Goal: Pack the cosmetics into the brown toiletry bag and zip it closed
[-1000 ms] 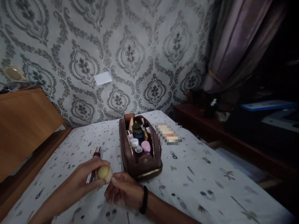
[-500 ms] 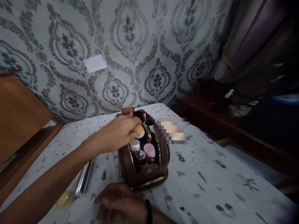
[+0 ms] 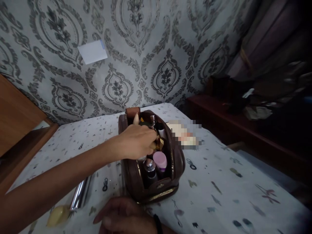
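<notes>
A brown cosmetics bag (image 3: pixel 134 185) stands unzipped on the table, packed with several containers. My left hand (image 3: pixel 138 139) reaches into it from the left, its fingers curled down and one finger raised. What those fingers grip is hidden behind the hand. Close to them are a gold-coloured piece (image 3: pixel 159 143), a slim silver-topped tube (image 3: pixel 152 120) and a pink-capped container (image 3: pixel 160 160). Nearer me in the bag is a bottle with a shiny round silver cap (image 3: pixel 149 165). Below the bag, my right hand (image 3: pixel 126 216) rests with loosely bent fingers apart, seemingly holding nothing.
A shiny silver tube (image 3: pixel 80 194) and a yellow rounded object (image 3: pixel 58 215) lie left of the bag, partly behind my left forearm. A pixelated item (image 3: pixel 184 135) lies to its right. Wooden furniture (image 3: pixel 19 113) stands at left, and a patterned wall rises behind.
My left hand has shifted right and deeper over the bag. The yellow-capped jar that was in its fingers no longer shows. My right hand has barely moved; the view has tilted slightly.
</notes>
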The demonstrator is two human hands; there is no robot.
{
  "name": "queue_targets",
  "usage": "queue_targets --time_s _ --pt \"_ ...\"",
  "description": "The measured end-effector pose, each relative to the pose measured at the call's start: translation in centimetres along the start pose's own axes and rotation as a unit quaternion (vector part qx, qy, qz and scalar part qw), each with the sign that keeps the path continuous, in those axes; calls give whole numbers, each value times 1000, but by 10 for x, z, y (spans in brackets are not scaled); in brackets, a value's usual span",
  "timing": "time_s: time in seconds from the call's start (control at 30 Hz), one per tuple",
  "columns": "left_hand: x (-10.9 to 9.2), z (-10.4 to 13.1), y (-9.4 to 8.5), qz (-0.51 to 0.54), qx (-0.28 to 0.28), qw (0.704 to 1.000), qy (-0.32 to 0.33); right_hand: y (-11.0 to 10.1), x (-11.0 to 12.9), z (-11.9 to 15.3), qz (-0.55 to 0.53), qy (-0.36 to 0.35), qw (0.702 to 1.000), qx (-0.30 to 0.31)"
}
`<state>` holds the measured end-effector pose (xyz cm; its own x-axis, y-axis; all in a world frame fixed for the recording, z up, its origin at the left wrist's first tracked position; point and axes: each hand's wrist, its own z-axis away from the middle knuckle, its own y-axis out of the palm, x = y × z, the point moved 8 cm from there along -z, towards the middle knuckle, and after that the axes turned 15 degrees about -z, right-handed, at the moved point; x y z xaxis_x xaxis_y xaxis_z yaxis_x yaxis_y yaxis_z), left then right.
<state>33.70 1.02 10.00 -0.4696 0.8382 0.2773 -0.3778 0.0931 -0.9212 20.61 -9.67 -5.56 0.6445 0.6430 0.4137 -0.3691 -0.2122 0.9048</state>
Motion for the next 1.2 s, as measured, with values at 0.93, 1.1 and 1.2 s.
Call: queue_targets --time_s 0.93,1.1,1.2 --pt "-14 8 -9 -81 18 996 34 2 1 -3 31 -23 999 -20" --pt "-15 6 -10 -111 36 992 37 5 2 -1 34 -19 999 -22" --pt "-14 5 -10 -108 27 993 37 6 3 -1 43 -20 999 -21"
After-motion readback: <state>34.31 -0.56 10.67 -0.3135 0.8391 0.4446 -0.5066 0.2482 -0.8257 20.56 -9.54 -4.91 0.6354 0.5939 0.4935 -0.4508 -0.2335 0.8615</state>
